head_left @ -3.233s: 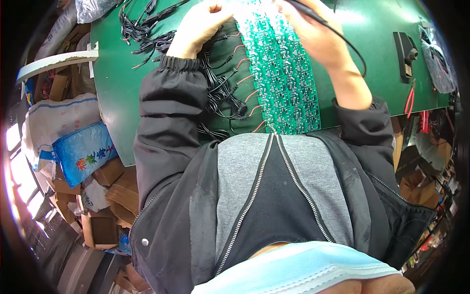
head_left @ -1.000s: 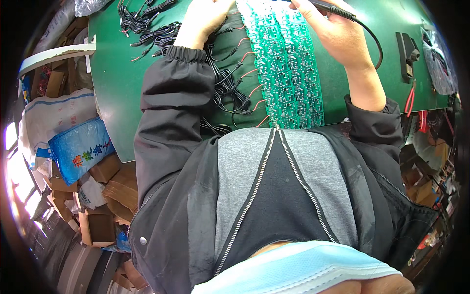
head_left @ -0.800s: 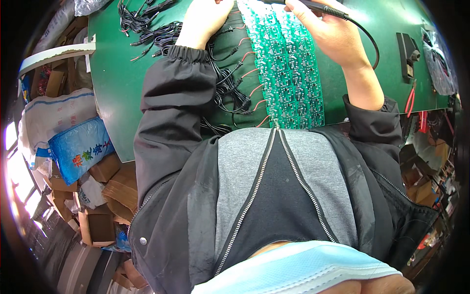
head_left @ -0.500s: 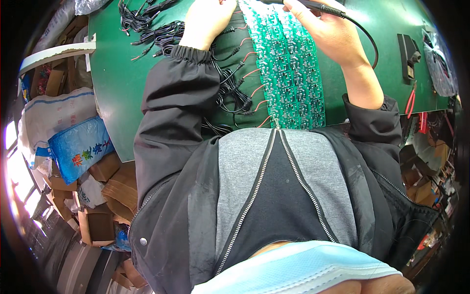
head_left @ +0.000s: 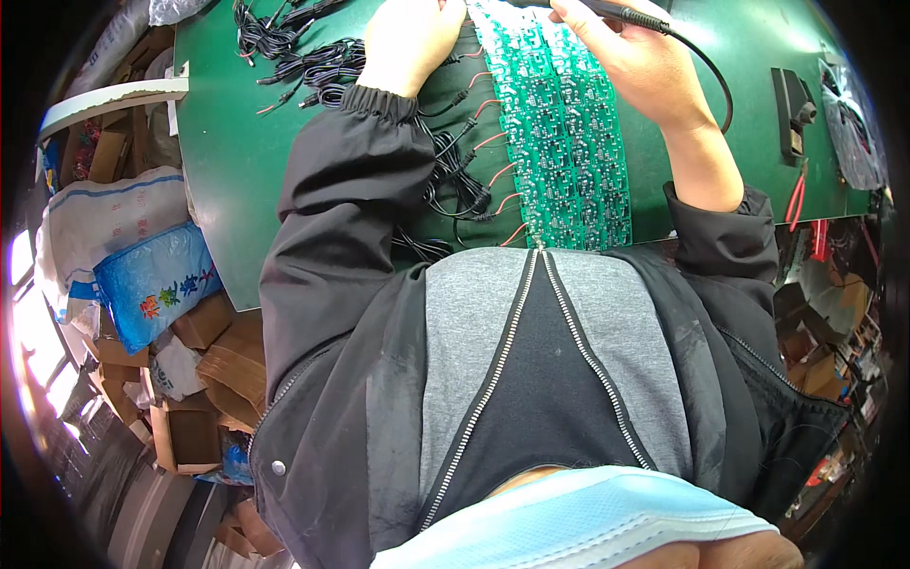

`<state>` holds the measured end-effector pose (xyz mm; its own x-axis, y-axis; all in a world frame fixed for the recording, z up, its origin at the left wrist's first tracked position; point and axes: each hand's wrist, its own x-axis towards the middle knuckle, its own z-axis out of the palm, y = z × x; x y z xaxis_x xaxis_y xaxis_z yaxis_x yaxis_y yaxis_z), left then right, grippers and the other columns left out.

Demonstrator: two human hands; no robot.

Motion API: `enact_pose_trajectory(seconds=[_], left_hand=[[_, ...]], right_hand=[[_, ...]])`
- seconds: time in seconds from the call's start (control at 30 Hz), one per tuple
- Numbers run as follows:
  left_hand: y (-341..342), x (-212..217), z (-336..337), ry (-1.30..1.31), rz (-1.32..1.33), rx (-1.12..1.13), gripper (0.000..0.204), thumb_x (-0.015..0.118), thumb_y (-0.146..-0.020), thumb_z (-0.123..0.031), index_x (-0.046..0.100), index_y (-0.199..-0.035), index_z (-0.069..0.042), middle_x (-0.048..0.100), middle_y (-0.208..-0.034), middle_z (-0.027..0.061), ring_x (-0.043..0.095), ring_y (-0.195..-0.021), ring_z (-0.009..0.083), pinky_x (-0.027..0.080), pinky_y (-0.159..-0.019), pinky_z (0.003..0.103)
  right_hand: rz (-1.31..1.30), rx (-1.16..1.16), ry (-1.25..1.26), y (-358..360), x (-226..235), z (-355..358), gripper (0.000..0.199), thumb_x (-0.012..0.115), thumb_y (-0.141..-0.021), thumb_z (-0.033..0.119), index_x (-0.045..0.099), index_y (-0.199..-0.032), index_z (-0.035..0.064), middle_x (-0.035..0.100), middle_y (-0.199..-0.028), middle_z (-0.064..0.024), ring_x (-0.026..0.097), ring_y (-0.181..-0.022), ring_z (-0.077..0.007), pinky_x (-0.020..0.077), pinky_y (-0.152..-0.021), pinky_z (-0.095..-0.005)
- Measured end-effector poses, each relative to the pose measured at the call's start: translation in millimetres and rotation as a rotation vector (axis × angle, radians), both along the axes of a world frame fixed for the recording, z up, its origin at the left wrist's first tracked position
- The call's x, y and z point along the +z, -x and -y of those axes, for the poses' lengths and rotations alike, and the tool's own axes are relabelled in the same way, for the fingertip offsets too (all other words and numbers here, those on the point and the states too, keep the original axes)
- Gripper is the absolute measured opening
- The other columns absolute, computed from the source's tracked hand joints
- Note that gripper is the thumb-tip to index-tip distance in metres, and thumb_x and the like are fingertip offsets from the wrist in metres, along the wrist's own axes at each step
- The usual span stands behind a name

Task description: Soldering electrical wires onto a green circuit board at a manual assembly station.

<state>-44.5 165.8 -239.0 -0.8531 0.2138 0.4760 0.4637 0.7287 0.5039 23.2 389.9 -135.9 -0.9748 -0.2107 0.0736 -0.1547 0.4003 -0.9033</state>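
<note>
Circuit boards point(head_left: 566, 142), green, joined in a long sheet: lying flat on the green counter point(head_left: 232, 209), running from the upper edge of the view down to your waist. They are serving as the reference for all places below.

Left hand point(head_left: 413, 43): reaching just left of the boards' upper end, fingers curling inward. The fingertips are running out of view, so whether they are pinching anything cannot be told.

Right hand point(head_left: 649, 71): hovering over the boards' upper right side, thumb and fingers closing around a black pen-shaped tool point(head_left: 633, 15). The tool's tip is lying out of sight.

Black cord point(head_left: 722, 81), one: trailing from the tool's rear, curving down right of the boards.

Red wires point(head_left: 502, 172), several, short: projecting from the boards' left edge.

Black cables point(head_left: 460, 187), tangled: lying left of the boards, linking to the wires.

Cable bundles point(head_left: 327, 64), black, loose: resting farther left of the boards.

Black holder point(head_left: 791, 109), one: standing well right of the boards.

Red-handled tool point(head_left: 796, 201), one: lying just below the holder, well right of the boards.

Clear plastic bag point(head_left: 850, 123), one: sitting farthest right of the boards.
</note>
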Motion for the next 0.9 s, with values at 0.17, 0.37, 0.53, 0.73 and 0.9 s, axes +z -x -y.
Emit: enact_pose_trajectory(seconds=[0.17,0.37,0.53,0.73,0.9], left_hand=[[6.0,-11.3,-13.9,-0.017,-0.001,-0.041,0.015,0.064,-0.094,-0.02,0.068,-0.097,-0.006,0.068,-0.084,0.0198,0.067,-0.078,0.0404,0.053,-0.07,0.047],[-2.2,-1.4,-2.8,0.04,0.012,0.035,0.015,0.065,-0.094,-0.021,0.068,-0.097,-0.007,0.068,-0.082,0.0188,0.067,-0.076,0.0388,0.053,-0.069,0.047],[4.5,-11.7,-16.4,0.028,0.052,0.008,0.016,0.066,-0.093,-0.022,0.069,-0.096,-0.007,0.068,-0.081,0.0181,0.067,-0.076,0.0381,0.053,-0.069,0.047],[-0.7,-6.8,-5.7,0.013,0.007,0.039,0.017,0.067,-0.093,-0.023,0.07,-0.098,-0.007,0.07,-0.083,0.0175,0.068,-0.077,0.0379,0.054,-0.07,0.046],[-5.0,2.1,-5.8,-0.032,0.1,0.026,0.019,0.066,-0.094,-0.025,0.071,-0.101,-0.008,0.071,-0.086,0.0177,0.069,-0.079,0.0381,0.055,-0.07,0.046]], right_hand=[[-0.068,0.0,-0.021,-0.6,-12.5,-8.1,0.017,0.062,-0.101,0.008,0.068,-0.114,-0.0006,0.07,-0.095,-0.0069,0.063,-0.085,-0.0131,0.0506,-0.078,-0.0281],[-0.071,0.09,0.015,1.2,-6.4,-1.1,0.017,0.06,-0.101,0.008,0.068,-0.113,-0.0009,0.07,-0.094,-0.0076,0.062,-0.084,-0.0134,0.0504,-0.078,-0.0276],[-0.035,0.039,-0.043,-3.3,-6.7,-6.1,0.017,0.061,-0.101,0.007,0.067,-0.115,-0.0011,0.07,-0.095,-0.0069,0.061,-0.083,-0.0122,0.0502,-0.076,-0.0271],[-0.106,0.015,0.15,-4.6,-5.1,-2.5,0.017,0.062,-0.099,0.001,0.066,-0.115,-0.0033,0.071,-0.097,-0.0059,0.064,-0.088,-0.011,0.0517,-0.078,-0.0254],[-0.095,-0.04,0.15,-8.0,-9.2,-12.3,0.019,0.062,-0.099,0.0,0.064,-0.117,-0.0048,0.07,-0.098,-0.0075,0.066,-0.093,-0.0126,0.054,-0.079,-0.0278]])
